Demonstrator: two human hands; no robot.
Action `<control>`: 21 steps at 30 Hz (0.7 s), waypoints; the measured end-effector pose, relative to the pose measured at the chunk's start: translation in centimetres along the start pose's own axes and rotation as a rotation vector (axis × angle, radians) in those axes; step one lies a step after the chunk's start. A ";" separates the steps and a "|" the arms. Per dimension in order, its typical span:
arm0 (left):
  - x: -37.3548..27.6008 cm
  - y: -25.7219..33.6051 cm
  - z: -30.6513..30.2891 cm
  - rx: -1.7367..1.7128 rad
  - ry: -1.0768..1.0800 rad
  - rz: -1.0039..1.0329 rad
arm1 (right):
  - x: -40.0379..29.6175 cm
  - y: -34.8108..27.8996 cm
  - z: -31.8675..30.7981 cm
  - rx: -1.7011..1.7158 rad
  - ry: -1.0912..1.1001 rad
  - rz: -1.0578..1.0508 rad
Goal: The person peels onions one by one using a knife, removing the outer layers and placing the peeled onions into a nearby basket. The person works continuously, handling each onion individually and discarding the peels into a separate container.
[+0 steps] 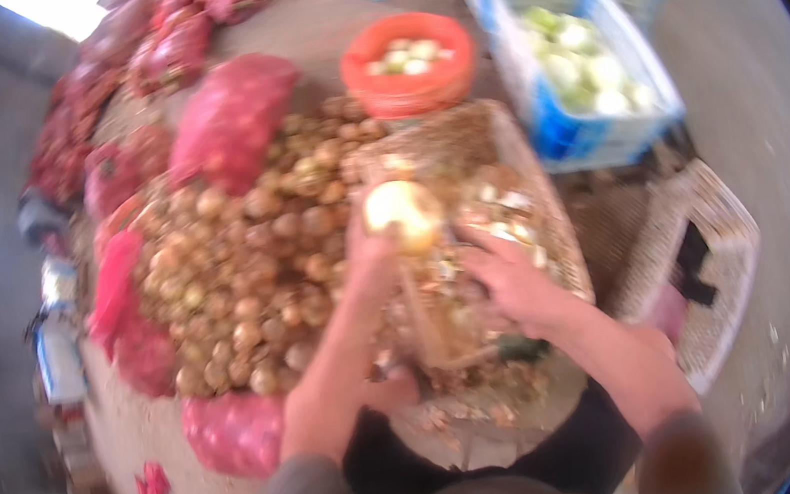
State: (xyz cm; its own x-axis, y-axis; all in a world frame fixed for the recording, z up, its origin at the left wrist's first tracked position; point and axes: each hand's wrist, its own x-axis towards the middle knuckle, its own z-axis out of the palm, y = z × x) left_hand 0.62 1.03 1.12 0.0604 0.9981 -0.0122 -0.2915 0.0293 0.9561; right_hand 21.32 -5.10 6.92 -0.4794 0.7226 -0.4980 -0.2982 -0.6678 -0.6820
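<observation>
A pale, partly peeled onion (404,217) is gripped in my left hand (374,250), above a perforated plastic crate (567,245). To its right, my right hand (513,276) has its fingers curled around a small dark tool (449,233), which looks like a knife but is blurred. The tool's tip points towards the onion; whether they touch cannot be told. Onion skins and trimmings (504,213) lie in the crate below both hands. Left of the crate spreads a big heap of unpeeled brown onions (253,259).
Behind the crate stands a red tub (412,97) holding peeled onions. A blue-and-white box (595,135) of peeled onions is at the right, near another pale crate (733,252). Red mesh sacks (233,122) lie around the heap. Loose skins (476,395) litter the floor by my legs.
</observation>
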 end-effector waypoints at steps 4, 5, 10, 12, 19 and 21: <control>0.3 1.4 0.6 0.177 -0.130 0.063 | -1.3 -1.4 0.3 0.095 0.053 0.028; 0.2 1.5 0.5 0.155 -0.162 0.095 | -1.2 -1.6 0.7 0.124 0.053 0.039; 0.1 2.2 0.0 0.474 -0.209 0.410 | -0.7 -1.2 0.2 0.118 0.021 0.080; 0.1 2.6 -0.3 0.601 -0.193 0.517 | -0.5 -0.9 0.0 0.156 0.034 0.094; 0.0 2.7 -1.1 0.860 -0.175 0.777 | 0.3 -0.2 -0.3 0.267 0.088 0.128; -0.3 2.9 -1.1 0.785 -0.177 0.711 | 0.5 -0.2 -0.3 0.247 0.153 0.134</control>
State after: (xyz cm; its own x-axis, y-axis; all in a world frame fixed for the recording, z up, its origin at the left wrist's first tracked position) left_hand -1.30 0.91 3.54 0.2745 0.7483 0.6038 0.3766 -0.6615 0.6486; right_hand 21.42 -4.55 6.62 -0.4040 0.6312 -0.6621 -0.4411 -0.7685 -0.4635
